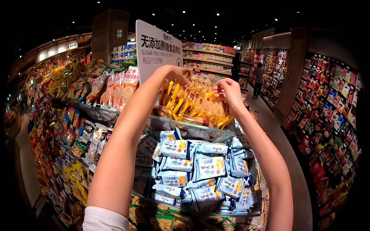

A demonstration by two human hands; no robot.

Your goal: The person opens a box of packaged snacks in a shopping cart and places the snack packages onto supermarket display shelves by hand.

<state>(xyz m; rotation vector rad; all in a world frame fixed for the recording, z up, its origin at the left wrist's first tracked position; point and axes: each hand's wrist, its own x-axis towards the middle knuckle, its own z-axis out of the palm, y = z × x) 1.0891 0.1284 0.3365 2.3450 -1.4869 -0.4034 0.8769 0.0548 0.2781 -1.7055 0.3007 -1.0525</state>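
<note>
Both hands reach over a clear bin of packaged biscuits (pixel 192 102), which stand in tight rows in see-through wrappers with yellow edges. My left hand (pixel 175 72) is at the back left of the bin, its fingers bent down at the top of the packets and spread apart. Over the right end of the rows is my right hand (pixel 230 92), with loosely curved fingers close beside the packets. Below, a lower bin holds many light blue snack packs (pixel 210 167) with dark blue ends.
A white sign (pixel 158 52) rises behind the bin's left side. Orange-and-white bags (pixel 129 85) stand to the left, above more bagged snacks. On the right runs an aisle (pixel 283 142) beside stocked shelves (pixel 327 100), with a person (pixel 258 79) farther down.
</note>
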